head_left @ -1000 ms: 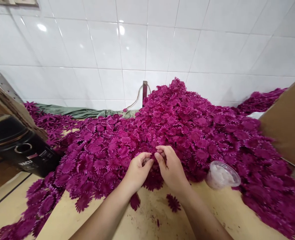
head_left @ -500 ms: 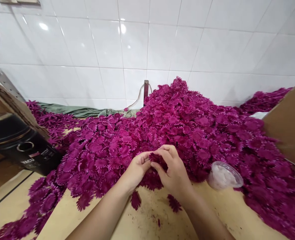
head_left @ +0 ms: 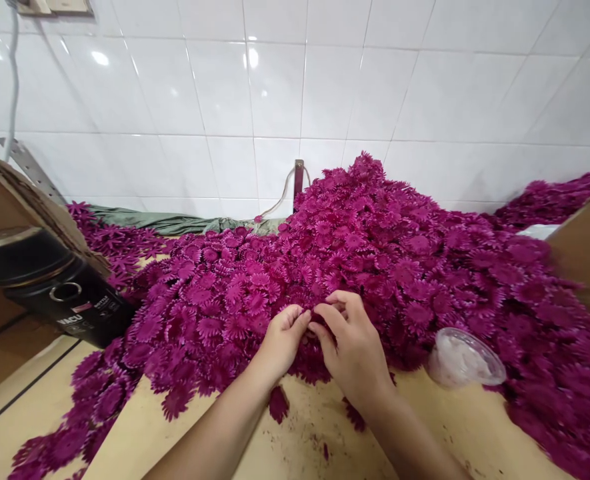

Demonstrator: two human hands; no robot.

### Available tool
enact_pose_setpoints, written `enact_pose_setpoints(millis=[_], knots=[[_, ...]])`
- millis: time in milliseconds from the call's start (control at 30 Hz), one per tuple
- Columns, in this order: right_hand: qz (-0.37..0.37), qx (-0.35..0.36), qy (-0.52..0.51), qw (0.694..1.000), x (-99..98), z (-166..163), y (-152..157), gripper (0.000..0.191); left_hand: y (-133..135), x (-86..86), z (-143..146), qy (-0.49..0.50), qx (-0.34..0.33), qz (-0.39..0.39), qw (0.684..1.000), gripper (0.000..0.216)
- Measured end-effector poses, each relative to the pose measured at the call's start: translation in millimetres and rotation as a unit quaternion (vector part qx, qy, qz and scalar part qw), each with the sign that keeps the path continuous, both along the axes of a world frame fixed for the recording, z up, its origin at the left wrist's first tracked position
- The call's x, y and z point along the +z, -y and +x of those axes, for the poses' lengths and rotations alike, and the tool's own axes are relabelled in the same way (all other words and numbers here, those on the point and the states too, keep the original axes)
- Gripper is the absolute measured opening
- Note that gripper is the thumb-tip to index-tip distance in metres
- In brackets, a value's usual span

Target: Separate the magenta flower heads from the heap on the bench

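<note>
My left hand [head_left: 285, 339] has its thumb and index finger pinched together in front of a large heap of magenta fabric-like flowers [head_left: 255, 287]. Whatever lies between those fingertips is too small to make out. Close beside it, almost touching at the fingertips, my right hand [head_left: 352, 353] curls its thumb and fingers around a dark magenta flower [head_left: 326, 321], mostly hidden by the fingers. Below the hands, a loose flower [head_left: 278, 404] rests on the tan board [head_left: 295, 447], and another flower [head_left: 353, 415] is partly covered by my right wrist.
A clear plastic tub [head_left: 465, 360] with whitish contents sits tilted at the heap's right edge. A black bottle [head_left: 69, 293] leans at the left by a cardboard box [head_left: 19, 180]. Another cardboard panel [head_left: 587, 253] stands at right, and a white tiled wall [head_left: 275, 87] rises behind.
The fingertips of my hands have drawn slightly apart, and the flower between them shows less. The whole view has shifted a little, so things appear farther right.
</note>
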State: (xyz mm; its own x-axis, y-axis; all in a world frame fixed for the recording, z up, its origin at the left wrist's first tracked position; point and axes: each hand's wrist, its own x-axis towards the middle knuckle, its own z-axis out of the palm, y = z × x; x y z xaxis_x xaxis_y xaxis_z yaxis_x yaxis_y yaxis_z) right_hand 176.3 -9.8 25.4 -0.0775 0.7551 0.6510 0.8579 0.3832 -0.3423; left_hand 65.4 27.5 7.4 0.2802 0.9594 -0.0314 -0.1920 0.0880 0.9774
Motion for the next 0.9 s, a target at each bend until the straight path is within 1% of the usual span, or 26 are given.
enact_pose_setpoints(millis=[67,133,200,300,400,467,533,600,667,733,767,833,900], knots=[[-0.061,0.016,-0.022,0.998,3.4,-1.7,-1.7,0.012,-1.5,-3.8,-0.7,-0.001,-0.001,-0.006,1.0,0.038],[-0.094,0.013,-0.043,0.995,5.8,-3.0,-3.2,0.013,-1.4,-3.7,-1.5,-0.013,-0.001,0.003,1.0,0.038],[-0.079,-0.013,-0.056,0.995,6.7,-2.9,-5.8,0.013,0.4,0.7,-1.9,-0.035,-0.004,0.022,0.999,0.038],[-0.031,-0.072,-0.077,0.994,8.3,4.9,-15.2,0.013,4.7,10.9,-2.2,-0.067,-0.018,0.047,0.997,0.035],[-0.008,-0.141,-0.133,0.981,14.7,25.8,-32.3,0.01,7.5,17.1,-3.2,-0.078,-0.031,0.052,0.995,0.027],[0.005,-0.186,-0.171,0.968,21.5,43.9,-44.7,0.008,7.1,16.8,-4.6,-0.08,-0.02,0.052,0.995,0.026],[0.025,-0.192,-0.163,0.967,28.1,58.2,-53.3,0.012,5.3,14.5,-5.9,-0.081,0.001,0.054,0.995,0.029],[0.039,-0.156,-0.114,0.98,32.4,62.4,-54.6,0.024,2.9,12.0,-6.5,-0.08,0.017,0.053,0.995,0.035],[0.028,-0.091,-0.072,0.993,33.3,54.0,-47.7,0.027,1.0,10.1,-6.3,-0.074,0.019,0.039,0.996,0.039],[-0.031,-0.013,-0.078,0.996,31.1,36.7,-35.9,0.018,-0.3,8.6,-5.8,-0.057,0.022,0.016,0.998,0.041],[-0.08,0.027,-0.096,0.992,29.3,26.8,-29.8,0.015,-0.7,7.7,-5.5,-0.044,0.022,0.004,0.999,0.042],[-0.176,0.082,-0.143,0.97,24.9,9.7,-20.8,0.011,-1.1,5.5,-5.1,-0.019,0.02,-0.017,0.999,0.045],[-0.233,0.103,-0.181,0.95,20.8,0.4,-18.1,0.009,-1.3,3.2,-5.1,-0.014,0.012,-0.027,0.999,0.046]])
